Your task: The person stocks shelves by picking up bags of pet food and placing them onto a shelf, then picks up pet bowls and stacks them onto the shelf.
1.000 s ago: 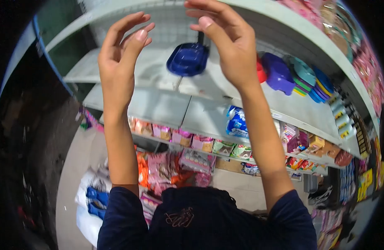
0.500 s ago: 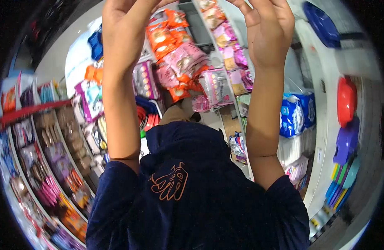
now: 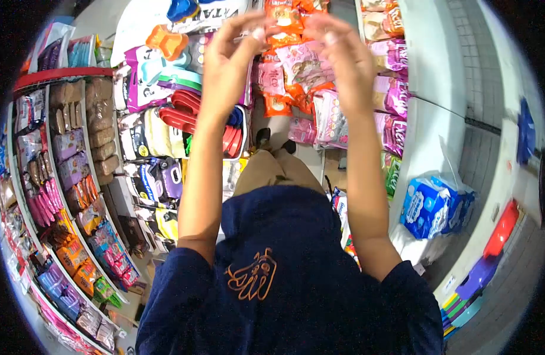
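Note:
Both hands are raised in front of me and hold nothing. My left hand (image 3: 232, 62), slightly blurred, has its fingers curved and apart. It is nearest to the orange packets (image 3: 282, 23) and the pink packet (image 3: 302, 64) lying beyond it. Facing it across a gap, my right hand (image 3: 345, 59) also has loosely curved, spread fingers, smeared a little by motion. A purple-and-white packet (image 3: 331, 118) lies below my right hand. Left of my left forearm are red scoop-like items (image 3: 181, 111) and an orange bowl-like item (image 3: 166, 42).
Shelves of small packets (image 3: 71, 151) curve along the left, with a red edge (image 3: 62, 77). A white shelf (image 3: 429, 127) on the right bears blue packs (image 3: 427, 207). Farther right are a red tray (image 3: 501, 228), a purple one (image 3: 478, 278) and a blue one (image 3: 526, 131).
The view has swung from the shelf with the blue tray down and left to the packets and left-hand shelves. Both hands remain raised and apart, now lower in view than half a second ago.

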A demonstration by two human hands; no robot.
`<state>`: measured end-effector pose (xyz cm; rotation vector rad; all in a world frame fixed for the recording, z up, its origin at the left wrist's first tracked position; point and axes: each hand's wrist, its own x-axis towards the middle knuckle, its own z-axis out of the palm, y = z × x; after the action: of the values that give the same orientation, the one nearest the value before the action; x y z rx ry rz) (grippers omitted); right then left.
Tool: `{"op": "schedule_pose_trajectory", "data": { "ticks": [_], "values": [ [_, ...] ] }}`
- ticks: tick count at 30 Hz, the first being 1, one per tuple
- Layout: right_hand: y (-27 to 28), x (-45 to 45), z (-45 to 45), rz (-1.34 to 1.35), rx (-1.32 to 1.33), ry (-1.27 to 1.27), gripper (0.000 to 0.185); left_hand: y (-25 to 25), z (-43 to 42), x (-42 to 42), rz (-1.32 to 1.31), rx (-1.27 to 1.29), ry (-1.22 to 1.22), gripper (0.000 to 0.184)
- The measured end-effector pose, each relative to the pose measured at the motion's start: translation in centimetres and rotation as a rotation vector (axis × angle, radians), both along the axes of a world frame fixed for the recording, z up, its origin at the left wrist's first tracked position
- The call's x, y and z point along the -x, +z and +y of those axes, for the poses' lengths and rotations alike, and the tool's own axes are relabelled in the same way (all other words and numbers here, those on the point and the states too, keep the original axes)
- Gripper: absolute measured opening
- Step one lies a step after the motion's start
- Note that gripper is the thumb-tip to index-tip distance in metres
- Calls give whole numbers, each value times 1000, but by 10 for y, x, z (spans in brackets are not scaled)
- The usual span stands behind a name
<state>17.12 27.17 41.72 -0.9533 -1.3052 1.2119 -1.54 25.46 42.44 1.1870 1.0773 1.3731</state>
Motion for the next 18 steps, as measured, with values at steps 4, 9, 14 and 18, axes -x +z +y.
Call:
{"op": "schedule_pose_trajectory", "data": {
  "ticks": [4, 9, 14, 18],
  "values": [
    [-207, 6, -25, 111, 508, -49, 31, -207, -18, -14, -82, 381, 0, 31],
    [-510, -17, -123, -113, 890, -37, 33, -507, -119, -47, 101, 820, -26, 32],
    [-752, -48, -219, -28, 1532, -278, 44, -708, -207, -69, 79, 1074, 59, 30],
    [-877, -64, -231, 159, 1748, -866, 60, -815, -278, -73, 215, 1191, -19, 33]
  ]
}}
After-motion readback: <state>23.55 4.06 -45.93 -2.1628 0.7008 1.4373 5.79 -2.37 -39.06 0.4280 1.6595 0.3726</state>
